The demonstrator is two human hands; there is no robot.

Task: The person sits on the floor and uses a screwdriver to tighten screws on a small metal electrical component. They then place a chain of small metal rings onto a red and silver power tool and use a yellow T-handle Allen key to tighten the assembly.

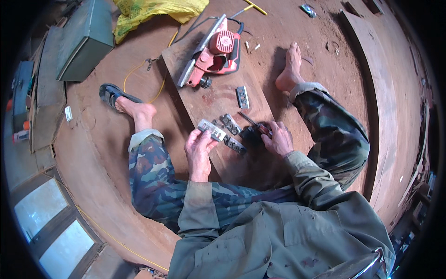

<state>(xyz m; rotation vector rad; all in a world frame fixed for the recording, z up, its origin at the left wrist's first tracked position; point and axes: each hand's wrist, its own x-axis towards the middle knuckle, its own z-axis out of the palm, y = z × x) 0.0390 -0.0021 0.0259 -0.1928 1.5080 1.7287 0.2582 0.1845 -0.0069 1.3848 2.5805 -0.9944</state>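
Note:
I am sitting on a wooden floor with a wooden board point(218, 100) between my legs. My left hand point(199, 149) holds a flat metal plate with holes point(212, 129) just above the board. My right hand point(278, 138) grips a screwdriver with a dark handle point(254, 126), its tip pointing up and left over the board. Two similar metal plates lie on the board, one point(231, 123) beside the held plate and one point(235, 145) below it. A further plate point(242, 96) lies farther up the board.
A red electric planer point(214, 53) lies on the board's far end, its cable trailing back. A yellow cord point(139, 69) loops near my sandalled left foot point(121, 100). A green metal box point(86, 39) and a yellow sack point(153, 11) sit at the back left. A curved plank point(376, 97) runs along the right.

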